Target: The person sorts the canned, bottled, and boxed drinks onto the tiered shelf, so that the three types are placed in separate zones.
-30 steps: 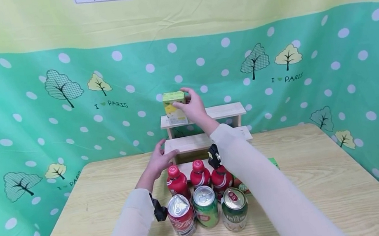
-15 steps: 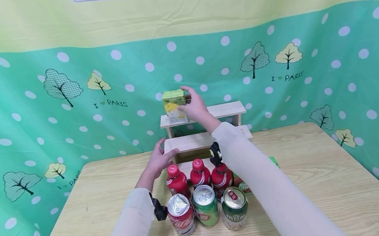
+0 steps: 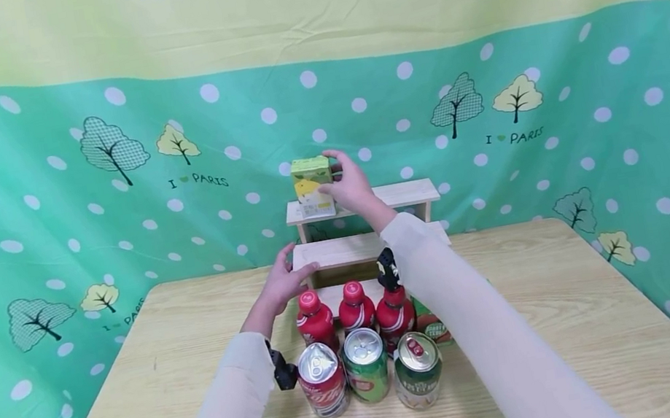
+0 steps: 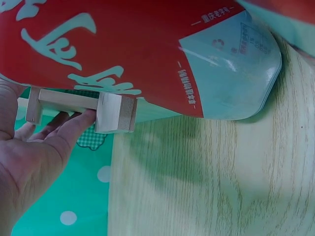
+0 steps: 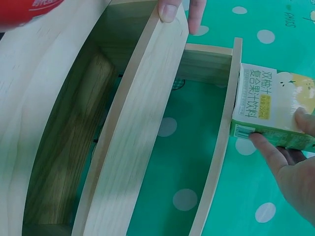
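On the left end of the top tier of a wooden shelf rack [image 3: 405,193] stands a green, white and yellow juice carton [image 3: 313,190], upright. My right hand [image 3: 349,184] pinches its right side, with the thumb over the front. The right wrist view shows that thumb on the printed face of the carton [image 5: 275,93] and a finger along its green side. At the rack's middle tier, my left hand [image 3: 282,281] grips the left end, thumb on top. In the left wrist view, a red bottle [image 4: 123,54] partly covers the rack beside that hand [image 4: 37,157].
In front of the rack stand three red bottles, the middle one [image 3: 355,307] among them. Nearer me is a row of three cans: red [image 3: 322,381], light green [image 3: 366,366] and dark green [image 3: 417,370]. A green box [image 3: 432,326] is partly hidden behind my right forearm. A polka-dot cloth [image 3: 217,221] hangs behind.
My right thumb has shifted slightly to the right across the carton's front. The carton keeps its place on the top tier, and my left hand stays on the rack. The head view has shifted slightly.
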Tool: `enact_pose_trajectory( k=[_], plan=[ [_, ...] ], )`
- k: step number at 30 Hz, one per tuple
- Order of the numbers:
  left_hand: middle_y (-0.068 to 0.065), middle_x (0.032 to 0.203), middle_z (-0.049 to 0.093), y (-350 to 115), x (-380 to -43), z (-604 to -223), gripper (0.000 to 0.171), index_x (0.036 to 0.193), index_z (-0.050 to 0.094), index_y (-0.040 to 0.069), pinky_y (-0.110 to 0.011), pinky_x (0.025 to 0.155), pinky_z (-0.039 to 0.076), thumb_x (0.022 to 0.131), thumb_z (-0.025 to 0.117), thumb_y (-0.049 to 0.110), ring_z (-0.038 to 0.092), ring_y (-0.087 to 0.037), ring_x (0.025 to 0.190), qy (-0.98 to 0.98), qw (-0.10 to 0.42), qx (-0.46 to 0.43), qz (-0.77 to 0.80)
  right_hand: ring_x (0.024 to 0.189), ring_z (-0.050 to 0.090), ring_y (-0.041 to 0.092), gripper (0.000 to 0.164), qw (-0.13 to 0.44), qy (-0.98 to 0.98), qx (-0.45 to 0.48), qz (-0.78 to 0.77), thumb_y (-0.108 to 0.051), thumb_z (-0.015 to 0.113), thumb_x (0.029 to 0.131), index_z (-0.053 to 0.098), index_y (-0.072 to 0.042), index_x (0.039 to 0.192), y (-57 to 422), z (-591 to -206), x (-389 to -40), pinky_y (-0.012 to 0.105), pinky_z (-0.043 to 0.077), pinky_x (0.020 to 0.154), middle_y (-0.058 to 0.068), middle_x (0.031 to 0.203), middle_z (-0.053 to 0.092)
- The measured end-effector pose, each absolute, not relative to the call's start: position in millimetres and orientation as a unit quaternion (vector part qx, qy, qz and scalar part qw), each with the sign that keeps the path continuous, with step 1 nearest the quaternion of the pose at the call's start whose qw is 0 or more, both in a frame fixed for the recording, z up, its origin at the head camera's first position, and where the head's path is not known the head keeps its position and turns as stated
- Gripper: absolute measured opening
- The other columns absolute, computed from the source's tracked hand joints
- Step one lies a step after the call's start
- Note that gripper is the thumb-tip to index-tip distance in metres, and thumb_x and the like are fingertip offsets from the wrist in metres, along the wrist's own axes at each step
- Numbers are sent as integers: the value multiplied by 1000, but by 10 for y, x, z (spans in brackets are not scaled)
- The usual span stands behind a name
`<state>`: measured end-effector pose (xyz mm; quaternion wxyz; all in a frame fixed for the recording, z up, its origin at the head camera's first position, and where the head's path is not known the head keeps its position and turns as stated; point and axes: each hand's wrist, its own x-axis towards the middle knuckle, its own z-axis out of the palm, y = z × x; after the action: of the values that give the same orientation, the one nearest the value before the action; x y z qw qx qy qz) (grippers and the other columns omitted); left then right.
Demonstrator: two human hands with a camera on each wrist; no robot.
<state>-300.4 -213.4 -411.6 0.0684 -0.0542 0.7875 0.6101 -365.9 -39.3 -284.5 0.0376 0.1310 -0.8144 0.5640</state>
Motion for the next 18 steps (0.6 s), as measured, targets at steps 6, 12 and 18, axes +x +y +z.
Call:
enact_pose_trajectory(
  k=[6, 12, 18],
  plan=[
    [-28, 150, 22, -2069, -2873, -3938, 82, 151, 7, 15, -51, 98, 47, 90, 62, 21, 37, -44, 132, 782, 78, -47, 617, 121, 50, 26, 66, 43, -817, 130, 560, -9, 66, 86, 35, -25, 142, -390, -2851, -3673, 35, 49, 98, 11, 133, 49],
    [-27, 152, 17, -2098, -2936, -4006, 83, 151, 6, 15, -53, 99, 45, 90, 62, 23, 34, -44, 134, 782, 82, -46, 616, 122, 49, 27, 72, 26, -826, 132, 547, -14, 67, 86, 29, -27, 145, -338, -2814, -3655, 38, 48, 99, 14, 137, 44],
    [-24, 152, 20, -2133, -2996, -4128, 82, 150, 9, 20, -53, 101, 44, 89, 63, 26, 34, -42, 134, 779, 75, -52, 620, 122, 49, 30, 75, 16, -825, 140, 548, -20, 69, 85, 26, -28, 146, -235, -2816, -3633, 42, 50, 95, 17, 139, 40]
  ],
)
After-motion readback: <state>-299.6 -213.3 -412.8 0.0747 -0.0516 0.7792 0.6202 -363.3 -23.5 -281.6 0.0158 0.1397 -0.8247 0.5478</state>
